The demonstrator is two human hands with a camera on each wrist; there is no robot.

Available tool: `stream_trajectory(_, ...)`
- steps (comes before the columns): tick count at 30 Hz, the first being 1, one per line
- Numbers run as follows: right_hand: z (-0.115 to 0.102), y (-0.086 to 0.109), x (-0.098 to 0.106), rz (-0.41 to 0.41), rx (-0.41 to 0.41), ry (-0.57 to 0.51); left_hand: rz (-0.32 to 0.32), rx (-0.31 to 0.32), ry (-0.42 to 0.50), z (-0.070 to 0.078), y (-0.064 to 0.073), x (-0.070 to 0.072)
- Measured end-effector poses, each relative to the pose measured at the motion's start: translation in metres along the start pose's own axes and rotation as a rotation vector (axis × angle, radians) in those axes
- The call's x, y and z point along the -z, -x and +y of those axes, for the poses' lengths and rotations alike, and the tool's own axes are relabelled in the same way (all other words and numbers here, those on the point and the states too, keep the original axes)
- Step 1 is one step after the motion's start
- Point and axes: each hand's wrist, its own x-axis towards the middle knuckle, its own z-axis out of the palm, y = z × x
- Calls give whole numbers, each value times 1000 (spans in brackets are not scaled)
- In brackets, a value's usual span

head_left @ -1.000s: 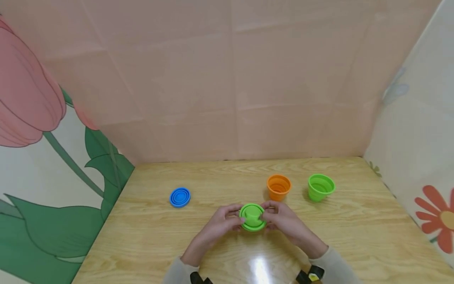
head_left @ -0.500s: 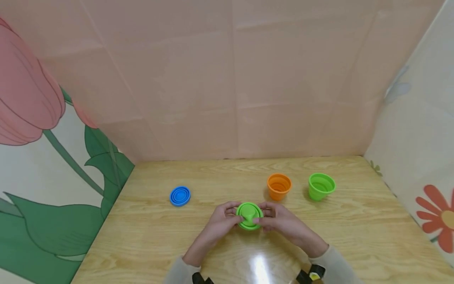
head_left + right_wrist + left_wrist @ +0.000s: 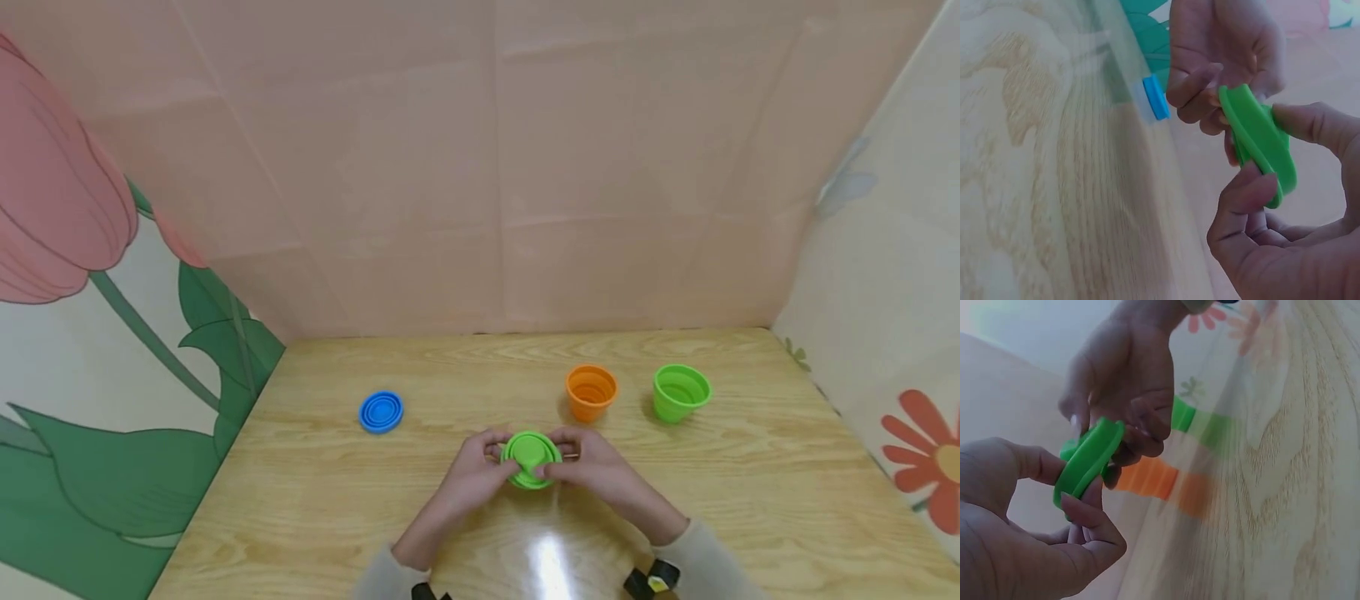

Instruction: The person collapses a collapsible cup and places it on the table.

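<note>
Head view: the left hand (image 3: 471, 472) and right hand (image 3: 596, 468) pinch a flattened green cup (image 3: 528, 448) above the surface (image 3: 300, 500), nearer than the orange cup (image 3: 591, 392). Left wrist: that grip is narrowed to the green cup's thickness. Right wrist: equally narrow, digits on opposite faces.

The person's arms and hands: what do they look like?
The left hand and right hand are gloveless. The left sleeve and right sleeve are pale. Beside these sit a black left wrist piece and a black right wrist piece, the latter with a yellow patch.
</note>
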Motion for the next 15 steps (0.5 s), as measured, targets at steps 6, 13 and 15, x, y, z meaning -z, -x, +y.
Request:
stream_trajectory(6, 0, -1, -4, 63, -3, 47, 2, 0, -11, 2, 0, 0)
stream_trajectory(13, 6, -5, 6, 2, -4, -14, -80, 52, 126, -4, -6, 7)
stream_trajectory(15, 7, -4, 8, -24, -6, -55, -100, 54, 144, -7, -7, 10)
